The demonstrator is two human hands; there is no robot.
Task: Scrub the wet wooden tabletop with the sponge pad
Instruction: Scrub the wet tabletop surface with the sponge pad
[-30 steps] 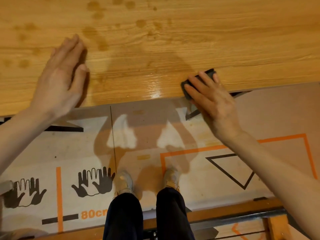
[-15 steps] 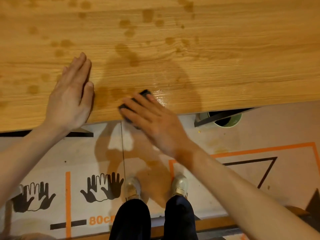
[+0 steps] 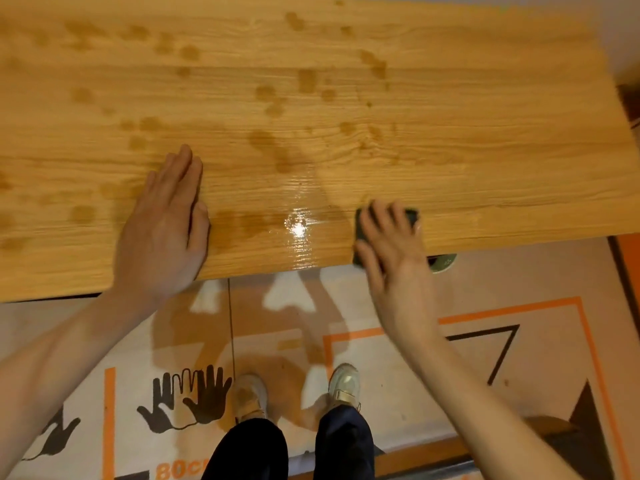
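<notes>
The wooden tabletop [image 3: 450,116] fills the upper half of the head view, dotted with dark wet spots and a glossy wet patch [image 3: 298,230] near its front edge. My right hand [image 3: 391,251] presses a dark sponge pad [image 3: 412,216] flat on the wood at the front edge, right of the wet patch; fingers cover most of the pad. My left hand [image 3: 162,226] lies flat, palm down, on the tabletop left of the patch, holding nothing.
Below the table's front edge lies a floor mat [image 3: 398,358] printed with orange lines, black hand prints and a triangle. My shoes [image 3: 249,396] and dark trousers stand at the table. A green round container [image 3: 443,263] peeks out under the edge.
My right hand has slid the sponge pad from beside my left hand to the right along the front edge, leaving a glossy wet streak. The left hand stayed flat on the wood.
</notes>
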